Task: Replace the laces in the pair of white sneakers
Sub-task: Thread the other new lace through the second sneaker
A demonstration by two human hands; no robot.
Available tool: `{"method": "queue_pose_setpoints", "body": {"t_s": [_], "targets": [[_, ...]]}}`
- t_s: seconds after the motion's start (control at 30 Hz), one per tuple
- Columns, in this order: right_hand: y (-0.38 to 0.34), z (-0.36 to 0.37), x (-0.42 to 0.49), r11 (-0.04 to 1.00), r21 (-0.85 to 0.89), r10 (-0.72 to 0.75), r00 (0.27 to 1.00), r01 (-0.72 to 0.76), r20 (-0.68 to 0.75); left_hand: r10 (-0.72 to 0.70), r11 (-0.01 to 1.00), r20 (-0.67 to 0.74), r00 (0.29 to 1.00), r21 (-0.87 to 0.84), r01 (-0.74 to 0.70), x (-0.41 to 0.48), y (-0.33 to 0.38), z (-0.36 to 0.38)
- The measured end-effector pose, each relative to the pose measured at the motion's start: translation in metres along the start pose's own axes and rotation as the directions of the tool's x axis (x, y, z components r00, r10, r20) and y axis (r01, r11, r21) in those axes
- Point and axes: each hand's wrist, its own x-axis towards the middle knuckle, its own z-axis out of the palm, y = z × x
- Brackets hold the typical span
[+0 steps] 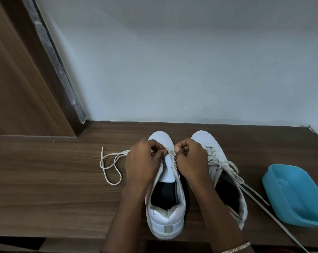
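Over the front eyelets of the left sneaker (166,214), we see both hands curled tight: the left hand (143,162) and the right hand (192,160) each pinch the pale lace (112,183) between fingers (155,146) and thumb where it crosses the shoe, its loose end looping leftward on the counter (54,179). Both shoes stand side by side, toes toward the wall and heels toward us, long axes running near to far; the right sneaker (203,138) is laced, its trailing lace (255,194) lying beside a blue tub (297,198). A grey patch on the left heel is too blurred for us to read.
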Motion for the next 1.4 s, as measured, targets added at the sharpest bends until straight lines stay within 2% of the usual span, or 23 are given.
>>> {"method": "queue_pose_setpoints", "body": {"t_s": [0.13, 0.2, 0.23, 0.3, 0.33, 0.37, 0.4, 0.47, 0.53, 0.57, 0.6, 0.67, 0.73, 0.8, 0.93, 1.0, 1.1, 1.13, 1.2, 1.27, 1.3, 1.33, 1.4], "targets": [[-0.005, -0.014, 0.008, 0.971, 0.237, 0.047, 0.993, -0.02, -0.11, -0.04, 0.999, 0.005, 0.999, 0.0, 0.04, 0.003, -0.007, -0.009], [-0.009, -0.032, 0.015, 0.898, 0.438, 0.104, 0.984, -0.031, -0.143, -0.051, 0.999, 0.021, 0.999, 0.014, 0.05, 0.004, -0.01, -0.013], [-0.011, -0.044, 0.018, 0.819, 0.572, 0.124, 0.986, -0.039, -0.11, -0.05, 0.999, 0.028, 0.998, 0.019, 0.049, 0.004, -0.011, -0.015], [-0.015, -0.062, 0.02, 0.53, 0.843, 0.125, 0.992, -0.094, 0.032, -0.048, 0.998, 0.045, 0.998, 0.032, 0.046, 0.004, -0.013, -0.018], [-0.016, -0.069, 0.02, 0.38, 0.916, 0.129, 0.988, -0.128, 0.085, -0.049, 0.998, 0.06, 0.997, 0.032, 0.047, 0.004, -0.014, -0.02], [-0.015, -0.073, 0.02, 0.307, 0.94, 0.161, 0.982, -0.147, 0.101, -0.055, 0.998, 0.079, 0.995, 0.022, 0.053, 0.004, -0.015, -0.021], [-0.014, -0.076, 0.02, 0.328, 0.932, 0.207, 0.974, -0.158, 0.092, -0.062, 0.998, 0.1, 0.993, 0.006, 0.061, 0.003, -0.016, -0.023], [-0.012, -0.076, 0.021, 0.567, 0.811, 0.228, 0.974, -0.146, 0.016, -0.071, 0.997, 0.14, 0.988, -0.022, 0.075, 0.003, -0.018, -0.024], [-0.014, -0.068, 0.018, 0.867, 0.494, 0.076, 0.997, -0.057, -0.018, -0.071, 0.996, 0.168, 0.983, -0.038, 0.078, 0.002, -0.019, -0.025], [-0.013, -0.061, 0.015, 0.965, 0.262, -0.028, 1.0, 0.028, -0.003, -0.071, 0.996, 0.182, 0.981, -0.048, 0.081, 0.002, -0.02, -0.025], [-0.012, -0.051, 0.012, 0.993, 0.039, -0.113, 0.993, 0.111, 0.041, -0.073, 0.995, 0.195, 0.978, -0.056, 0.085, 0.002, -0.022, -0.024], [-0.007, -0.029, 0.005, 0.926, -0.28, -0.21, 0.962, 0.253, 0.175, -0.075, 0.994, 0.22, 0.973, -0.057, 0.089, 0.002, -0.025, -0.025], [-0.004, -0.012, 0.0, 0.863, -0.39, -0.242, 0.941, 0.32, 0.237, -0.07, 0.995, 0.214, 0.974, -0.05, 0.083, 0.003, -0.027, -0.027], [-0.004, -0.008, -0.001, 0.852, -0.444, -0.221, 0.959, 0.277, 0.175, -0.072, 0.996, 0.174, 0.982, -0.044, 0.081, 0.005, -0.031, -0.028], [-0.007, -0.019, 0.002, 0.905, -0.39, -0.166, 0.985, 0.17, 0.045, -0.101, 0.994, 0.156, 0.983, -0.011, 0.104, 0.006, -0.037, -0.03], [-0.007, -0.024, 0.006, 0.951, -0.272, -0.181, 0.977, 0.146, -0.109, -0.122, 0.992, 0.16, 0.98, -0.004, 0.125, 0.006, -0.039, -0.03], [-0.005, -0.035, 0.016, 0.97, 0.184, -0.089, 0.935, 0.16, -0.344, -0.147, 0.989, 0.165, 0.975, 0.002, 0.149, 0.006, -0.041, -0.03], [-0.006, -0.04, 0.02, 0.902, 0.398, -0.01, 0.929, 0.169, -0.371, -0.153, 0.988, 0.165, 0.974, -0.002, 0.155, 0.007, -0.041, -0.03], [-0.009, -0.054, 0.023, 0.635, 0.762, 0.142, 0.95, 0.128, -0.278, -0.158, 0.987, 0.164, 0.974, -0.008, 0.162, 0.007, -0.041, -0.03], [-0.013, -0.064, 0.02, 0.309, 0.951, 0.208, 0.976, -0.002, -0.066, -0.166, 0.985, 0.164, 0.972, -0.024, 0.173, 0.006, -0.041, -0.03], [-0.015, -0.068, 0.019, 0.238, 0.968, 0.224, 0.974, -0.073, 0.019, -0.17, 0.983, 0.163, 0.972, -0.037, 0.178, 0.006, -0.041, -0.029], [-0.017, -0.07, 0.017, 0.263, 0.955, 0.232, 0.97, -0.134, 0.072, -0.169, 0.983, 0.162, 0.972, -0.047, 0.179, 0.006, -0.041, -0.03], [-0.019, -0.066, 0.016, 0.552, 0.813, 0.199, 0.976, -0.186, 0.088, -0.162, 0.984, 0.159, 0.974, -0.051, 0.172, 0.006, -0.041, -0.03]]}}
